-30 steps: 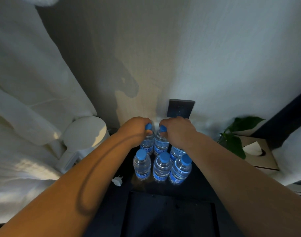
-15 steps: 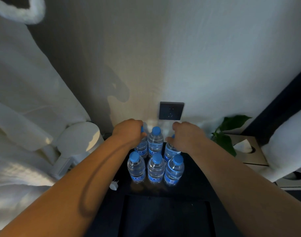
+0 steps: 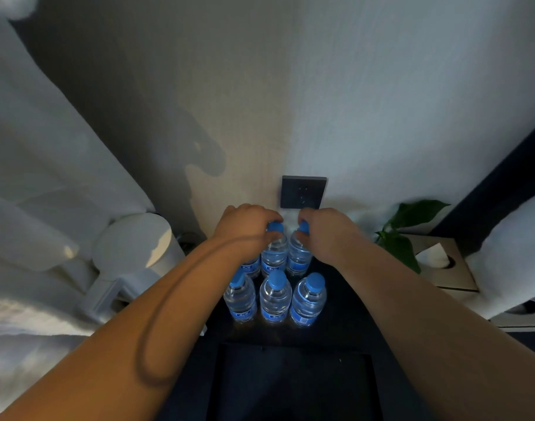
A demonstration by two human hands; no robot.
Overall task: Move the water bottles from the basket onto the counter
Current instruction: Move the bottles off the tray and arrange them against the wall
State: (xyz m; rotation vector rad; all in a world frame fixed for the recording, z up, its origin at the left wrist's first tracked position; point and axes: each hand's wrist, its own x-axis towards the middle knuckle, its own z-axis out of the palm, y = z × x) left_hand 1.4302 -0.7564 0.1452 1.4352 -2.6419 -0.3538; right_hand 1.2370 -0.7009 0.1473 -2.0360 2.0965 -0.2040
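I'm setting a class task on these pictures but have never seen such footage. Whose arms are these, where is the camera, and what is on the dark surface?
No machine here: a person wears a wide-angle camera on the head, looking forward and down, so both bare arms are their own. On the dark counter are six small blue-capped water bottles, two rows of three, by the wall. The left hand grips the top of the middle back bottle; the right hand grips the top of the right back bottle. A wall socket, a plant and a tissue box are nearby.
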